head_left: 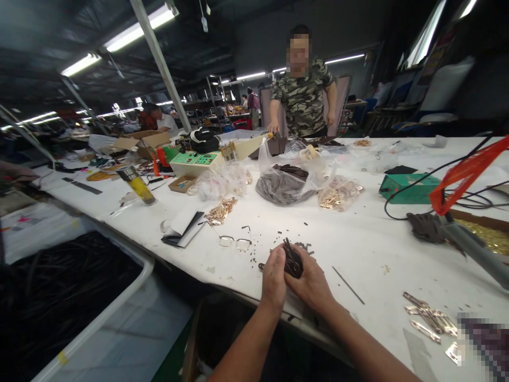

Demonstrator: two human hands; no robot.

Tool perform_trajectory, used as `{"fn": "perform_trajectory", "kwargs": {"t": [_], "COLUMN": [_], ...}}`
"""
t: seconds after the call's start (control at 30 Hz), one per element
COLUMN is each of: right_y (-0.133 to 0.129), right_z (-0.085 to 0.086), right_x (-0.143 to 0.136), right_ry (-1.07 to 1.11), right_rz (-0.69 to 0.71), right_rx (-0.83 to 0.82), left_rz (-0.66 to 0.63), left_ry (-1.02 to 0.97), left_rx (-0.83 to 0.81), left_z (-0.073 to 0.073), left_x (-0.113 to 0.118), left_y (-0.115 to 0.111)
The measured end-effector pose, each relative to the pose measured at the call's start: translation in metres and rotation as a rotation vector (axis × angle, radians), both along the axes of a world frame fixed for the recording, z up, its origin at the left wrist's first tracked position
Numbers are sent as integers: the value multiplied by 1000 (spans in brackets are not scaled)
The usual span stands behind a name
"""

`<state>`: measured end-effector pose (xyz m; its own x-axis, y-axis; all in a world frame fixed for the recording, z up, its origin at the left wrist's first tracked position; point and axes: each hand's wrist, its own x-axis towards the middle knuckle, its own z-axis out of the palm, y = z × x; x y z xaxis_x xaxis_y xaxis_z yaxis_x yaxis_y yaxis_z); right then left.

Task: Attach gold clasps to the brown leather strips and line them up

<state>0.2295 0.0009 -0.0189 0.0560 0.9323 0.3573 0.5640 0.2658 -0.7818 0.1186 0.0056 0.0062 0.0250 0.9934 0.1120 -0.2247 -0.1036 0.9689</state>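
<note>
Both of my hands come together over the near edge of the white table, wrapped round a bundle of dark brown strips. My left hand closes on the bundle's left side, and my right hand holds it from the right and below. Small dark pieces lie on the table just behind the hands. A pair of glasses rests left of them, and a thin dark rod lies to the right.
Gold metal pieces lie at the right front and more at the left. Beyond are a plastic bag of brown strips, a bottle and a green box. A person stands across the table. A bin stands at left.
</note>
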Motion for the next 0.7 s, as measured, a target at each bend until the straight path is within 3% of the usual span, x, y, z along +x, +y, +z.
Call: {"fn": "perform_trajectory", "kwargs": {"t": [0.23,0.37,0.47,0.57,0.7], "right_y": [-10,-15,-16,-19,-25], "right_z": [-3,0,-2,-14,-36], "right_x": [11,17,19,20,20], "right_ry": [125,222,261,270,240], "right_rz": [-37,7,20,34,-7], "right_rx": [-94,-159,-143,-129,-158], "left_rz": [-77,-119,-78,-11,-62], "left_ry": [7,224,325,292,299], "left_rx": [19,46,45,15,-62], "left_z": [-6,-13,-15,-13,-15], "left_x": [2,5,9,9,7], "left_y": [-8,-12,-11,-17,-36]}}
